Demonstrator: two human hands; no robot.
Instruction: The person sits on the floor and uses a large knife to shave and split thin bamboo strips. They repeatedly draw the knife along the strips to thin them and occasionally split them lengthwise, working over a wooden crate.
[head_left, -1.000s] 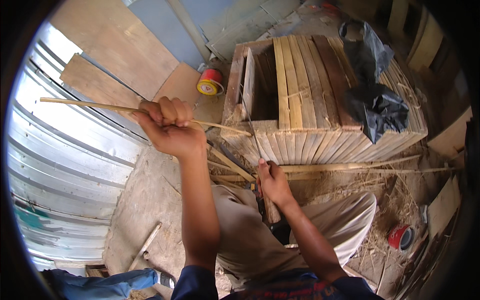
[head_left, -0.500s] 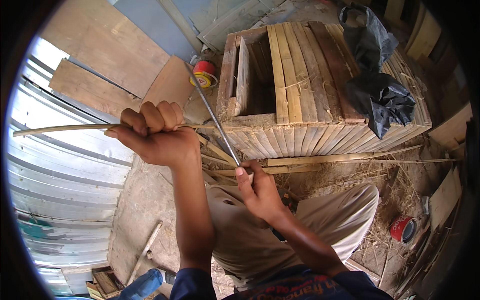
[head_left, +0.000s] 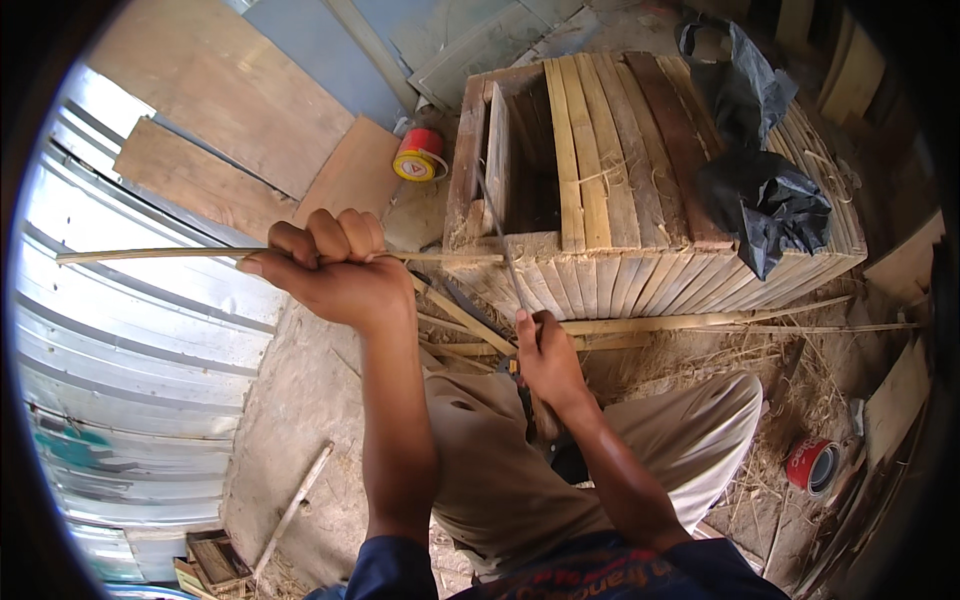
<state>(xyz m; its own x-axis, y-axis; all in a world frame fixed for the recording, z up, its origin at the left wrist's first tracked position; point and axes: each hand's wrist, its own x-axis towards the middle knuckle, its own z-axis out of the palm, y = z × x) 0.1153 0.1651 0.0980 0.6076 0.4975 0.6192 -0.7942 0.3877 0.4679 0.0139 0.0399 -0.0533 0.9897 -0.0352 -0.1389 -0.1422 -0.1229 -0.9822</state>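
My left hand (head_left: 335,265) is closed in a fist around a thin bamboo strip (head_left: 165,254), held roughly level. The strip's long end points left, and its short end reaches right toward the blade. A long-bladed knife (head_left: 503,240) is gripped in my right hand (head_left: 550,368), its narrow blade angled up and away. Blade and strip tip lie close together in the picture; whether they touch I cannot tell. Beyond both hands stands a large box (head_left: 600,150) covered in bamboo slats, with a rectangular opening on top.
Black plastic bags (head_left: 765,205) lie on the box. A red and yellow bucket (head_left: 420,155) stands left of it, a red can (head_left: 811,467) at right. Bamboo poles (head_left: 640,323) and shavings (head_left: 690,350) litter the floor. Corrugated metal sheeting (head_left: 150,400) rises at left.
The strip and my left hand appear slightly farther right. My right hand has moved right, and the knife's blade now overlaps the box opening instead of pointing toward the bucket.
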